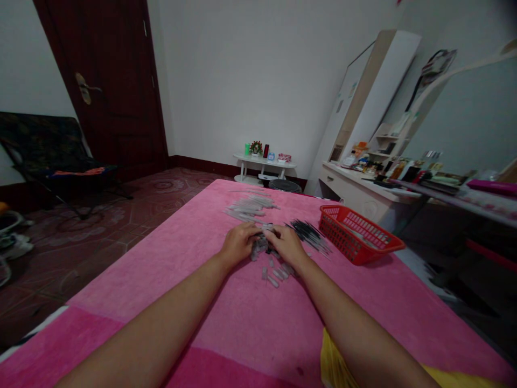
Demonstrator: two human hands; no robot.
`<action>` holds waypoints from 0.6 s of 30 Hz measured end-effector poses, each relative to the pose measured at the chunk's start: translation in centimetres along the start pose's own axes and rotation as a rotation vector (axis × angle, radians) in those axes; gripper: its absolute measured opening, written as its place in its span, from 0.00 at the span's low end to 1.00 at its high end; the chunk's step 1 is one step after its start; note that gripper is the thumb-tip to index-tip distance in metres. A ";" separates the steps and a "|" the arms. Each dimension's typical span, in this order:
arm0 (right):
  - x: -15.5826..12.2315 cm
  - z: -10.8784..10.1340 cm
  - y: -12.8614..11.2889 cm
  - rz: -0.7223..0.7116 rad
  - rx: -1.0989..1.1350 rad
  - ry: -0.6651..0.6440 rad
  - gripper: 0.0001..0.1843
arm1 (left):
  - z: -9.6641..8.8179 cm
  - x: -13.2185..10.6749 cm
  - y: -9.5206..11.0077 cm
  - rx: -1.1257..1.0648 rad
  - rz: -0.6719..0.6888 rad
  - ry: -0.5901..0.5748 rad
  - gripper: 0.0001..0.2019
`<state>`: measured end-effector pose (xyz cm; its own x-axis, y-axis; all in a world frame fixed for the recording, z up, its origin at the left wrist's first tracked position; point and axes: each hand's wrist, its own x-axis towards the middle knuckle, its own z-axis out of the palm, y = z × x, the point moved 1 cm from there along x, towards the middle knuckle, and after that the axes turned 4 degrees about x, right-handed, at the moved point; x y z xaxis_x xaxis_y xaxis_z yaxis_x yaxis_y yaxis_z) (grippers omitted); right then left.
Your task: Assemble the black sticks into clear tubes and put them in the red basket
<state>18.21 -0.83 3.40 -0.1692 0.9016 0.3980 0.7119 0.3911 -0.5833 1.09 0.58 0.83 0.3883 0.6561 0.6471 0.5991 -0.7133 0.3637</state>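
Note:
My left hand (239, 243) and my right hand (287, 245) meet near the middle of the pink-covered surface, fingers pinched together. Something small and pale shows between the fingertips, too small to name. Beneath and in front of the hands lie several small translucent pieces (278, 274) that look like pen caps. Beyond my left hand spreads a pile of thin whitish tubes (250, 206), resembling pen barrels. Just right of my right hand is a bundle of thin dark sticks (309, 233), like pen refills with pale ends.
A red plastic basket (357, 237) stands at the right, with some pale items inside. The pink cloth (161, 269) covers the surface. Farther back are a small white stand (264, 161), a cluttered dressing table (347, 183), a folding chair (44, 145) and a dark door (100, 81).

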 end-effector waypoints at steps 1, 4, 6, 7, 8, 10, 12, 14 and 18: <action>0.0 0.0 0.1 -0.012 0.008 0.005 0.13 | 0.0 0.0 0.0 0.000 0.002 0.006 0.12; 0.0 0.1 0.1 -0.012 0.023 -0.013 0.14 | 0.0 0.0 0.0 0.004 0.021 -0.004 0.11; -0.1 0.1 0.1 0.021 0.046 -0.038 0.18 | 0.0 0.0 0.1 0.011 0.036 -0.020 0.11; -0.1 0.2 0.1 0.037 0.063 -0.043 0.19 | -0.1 0.0 0.2 0.014 0.040 -0.021 0.11; -0.2 0.2 0.0 0.050 0.080 -0.044 0.19 | -0.1 0.0 0.2 0.018 0.040 -0.022 0.11; -0.2 0.2 -0.1 0.058 0.098 -0.042 0.16 | -0.2 0.0 0.3 0.027 0.030 -0.026 0.10; -0.2 0.3 -0.3 0.048 0.089 -0.043 0.14 | -0.2 0.0 0.4 0.030 0.023 -0.031 0.10; -0.2 0.2 -0.4 0.044 0.065 -0.047 0.15 | -0.2 0.0 0.4 0.021 0.035 -0.036 0.09; 0.0 -1.0 -0.9 0.106 0.020 -0.090 0.25 | -0.2 0.0 0.1 0.018 0.025 -0.009 0.11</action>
<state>18.24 -1.41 4.60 -0.1546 0.9507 0.2688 0.7156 0.2953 -0.6330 1.04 0.46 1.00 0.4092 0.6405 0.6498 0.6016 -0.7249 0.3357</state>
